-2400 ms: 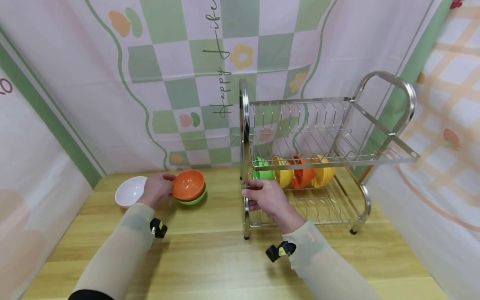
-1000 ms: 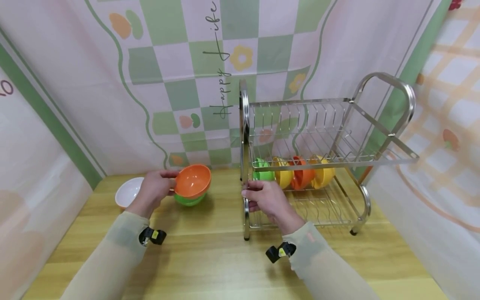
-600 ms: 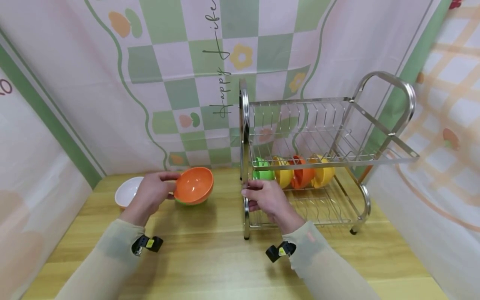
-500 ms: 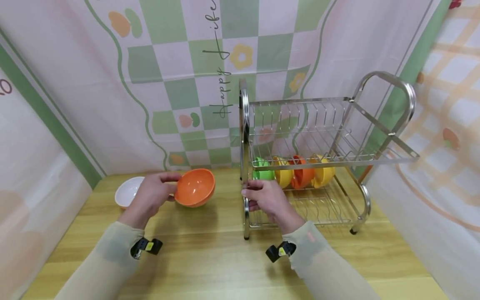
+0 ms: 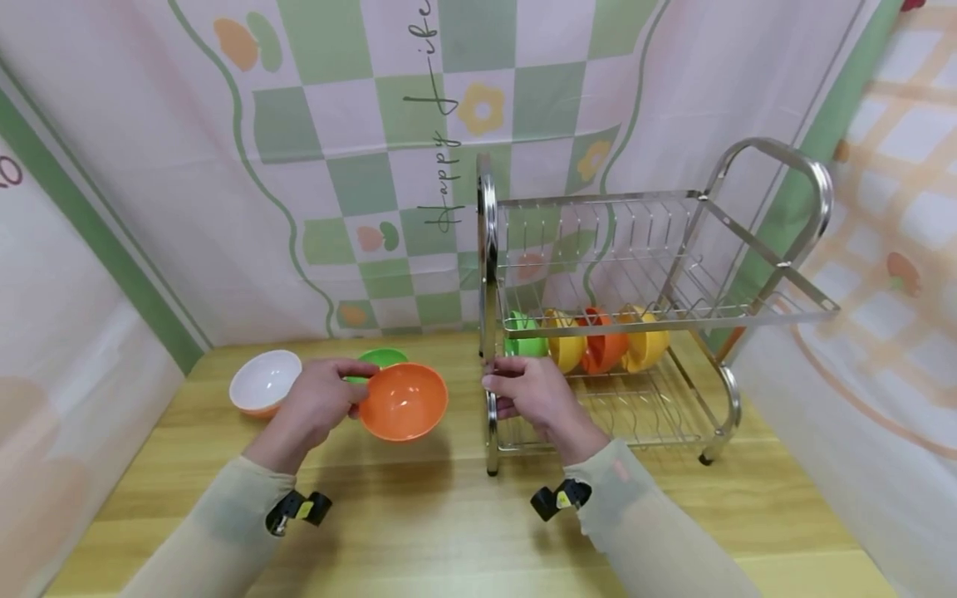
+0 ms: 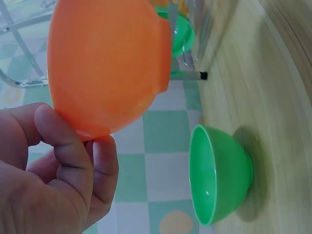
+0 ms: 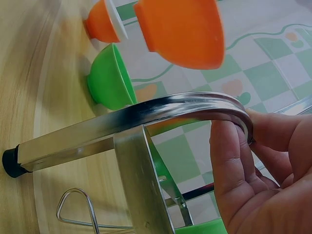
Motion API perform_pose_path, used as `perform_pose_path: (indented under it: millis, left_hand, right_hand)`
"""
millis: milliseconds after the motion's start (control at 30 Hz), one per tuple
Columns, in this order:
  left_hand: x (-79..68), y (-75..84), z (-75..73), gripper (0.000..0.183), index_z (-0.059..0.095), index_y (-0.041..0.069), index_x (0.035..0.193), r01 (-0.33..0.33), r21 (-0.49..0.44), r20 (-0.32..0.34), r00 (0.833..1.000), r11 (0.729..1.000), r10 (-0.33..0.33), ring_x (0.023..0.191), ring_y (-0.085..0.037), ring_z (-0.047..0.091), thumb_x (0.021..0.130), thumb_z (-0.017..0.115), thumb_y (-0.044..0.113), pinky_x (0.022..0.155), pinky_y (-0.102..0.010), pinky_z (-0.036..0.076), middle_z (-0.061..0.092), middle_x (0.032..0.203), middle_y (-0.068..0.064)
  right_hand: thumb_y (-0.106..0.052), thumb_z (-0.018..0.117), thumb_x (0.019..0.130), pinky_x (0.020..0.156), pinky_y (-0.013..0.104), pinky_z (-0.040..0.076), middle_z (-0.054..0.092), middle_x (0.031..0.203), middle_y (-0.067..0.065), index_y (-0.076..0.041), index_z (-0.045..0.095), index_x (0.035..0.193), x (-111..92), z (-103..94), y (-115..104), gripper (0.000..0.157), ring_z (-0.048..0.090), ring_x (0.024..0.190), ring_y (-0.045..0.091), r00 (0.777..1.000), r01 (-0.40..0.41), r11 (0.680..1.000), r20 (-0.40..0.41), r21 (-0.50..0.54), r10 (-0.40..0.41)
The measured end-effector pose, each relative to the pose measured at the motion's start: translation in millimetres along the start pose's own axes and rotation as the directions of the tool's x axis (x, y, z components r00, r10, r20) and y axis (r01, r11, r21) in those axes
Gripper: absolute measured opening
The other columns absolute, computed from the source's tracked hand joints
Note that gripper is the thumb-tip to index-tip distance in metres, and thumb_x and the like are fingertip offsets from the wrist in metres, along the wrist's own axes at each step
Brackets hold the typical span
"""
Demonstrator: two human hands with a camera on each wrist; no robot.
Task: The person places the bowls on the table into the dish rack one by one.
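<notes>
My left hand point(image 5: 321, 407) pinches the rim of an orange bowl point(image 5: 404, 403) and holds it in the air. Behind it on the table, partly covered by the hand and the orange bowl, stands a green bowl point(image 5: 384, 357); the left wrist view shows that green bowl point(image 6: 222, 175) upright and apart from the held one. To the left of the hand is a bowl with white inside and orange outside point(image 5: 265, 380). My right hand point(image 5: 540, 399) grips the front left post of a metal dish rack point(image 5: 489, 291), thumb and fingers on the curved tube point(image 7: 195, 102).
On the rack's lower tier a green bowl point(image 5: 526, 339), yellow bowls point(image 5: 646, 342) and an orange-red bowl point(image 5: 604, 345) stand on edge in a row. The upper tier point(image 5: 598, 249) is bare wire. A patterned curtain point(image 5: 359, 166) hangs behind the wooden table point(image 5: 404, 531).
My left hand has lifted the orange bowl off the green one, then brought it right and nearer to me, uncovering part of the green bowl. The right hand has stayed on the rack post.
</notes>
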State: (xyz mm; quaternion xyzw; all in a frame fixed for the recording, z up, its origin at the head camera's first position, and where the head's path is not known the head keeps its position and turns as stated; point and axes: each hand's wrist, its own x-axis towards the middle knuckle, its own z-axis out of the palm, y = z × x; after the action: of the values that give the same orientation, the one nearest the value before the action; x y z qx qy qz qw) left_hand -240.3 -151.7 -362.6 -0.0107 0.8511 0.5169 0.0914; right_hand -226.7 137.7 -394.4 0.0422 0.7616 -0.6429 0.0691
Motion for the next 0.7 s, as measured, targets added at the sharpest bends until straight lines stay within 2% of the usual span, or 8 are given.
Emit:
perform_pose_path:
  millis: [300,467,567,700]
  left_hand:
    - [-10.4,11.9,6.9,0.039,0.072,0.001,0.117,-0.014,-0.085,0.014,1.0,0.996,0.015,0.06,-0.019,0.057,0.081,0.06,-0.008,0.056,-0.027,0.054,0.065,0.109,-0.019]
    - [-15.4,18.1,9.8,0.038,0.073,0.001,0.115,-0.025,-0.105,0.017,0.999,0.994,0.027,0.058,-0.019,0.056,0.08,0.061,-0.009,0.055,-0.028,0.054,0.067,0.102,-0.016]
    - [-18.5,21.4,10.9,0.039,0.073,0.001,0.114,-0.038,-0.104,0.021,0.999,0.994,0.04,0.057,-0.018,0.056,0.079,0.061,-0.009,0.055,-0.03,0.054,0.067,0.098,-0.015]
    - [-20.5,23.9,11.8,0.039,0.073,0.001,0.114,-0.035,-0.115,0.026,0.999,0.993,0.038,0.057,-0.018,0.056,0.079,0.06,-0.009,0.056,-0.03,0.054,0.067,0.099,-0.014]
  right_hand:
    - [-0.011,0.072,0.092,0.066,0.039,0.062,0.069,0.107,0.01,-0.008,0.069,0.123,-1,1.5,-1,0.031,0.066,0.073,0.03,1.0,0.02,1.0,-0.009,-0.02,-0.02]
    - [-0.015,0.071,0.094,0.066,0.039,0.061,0.068,0.108,0.01,-0.009,0.063,0.133,-6,-2.3,2,0.04,0.068,0.076,0.029,0.997,0.08,0.991,0.012,-0.11,-0.079]
    - [-0.022,0.07,0.095,0.068,0.039,0.061,0.067,0.107,0.011,-0.013,0.06,0.135,-13,-6.2,0,0.042,0.069,0.08,0.031,0.996,0.087,0.984,-0.017,-0.158,-0.091]
    - [-0.025,0.067,0.097,0.071,0.042,0.061,0.064,0.104,0.015,-0.01,0.06,0.127,-25,-13.1,-4,0.035,0.067,0.085,0.036,0.994,0.08,0.991,-0.063,-0.106,-0.087]
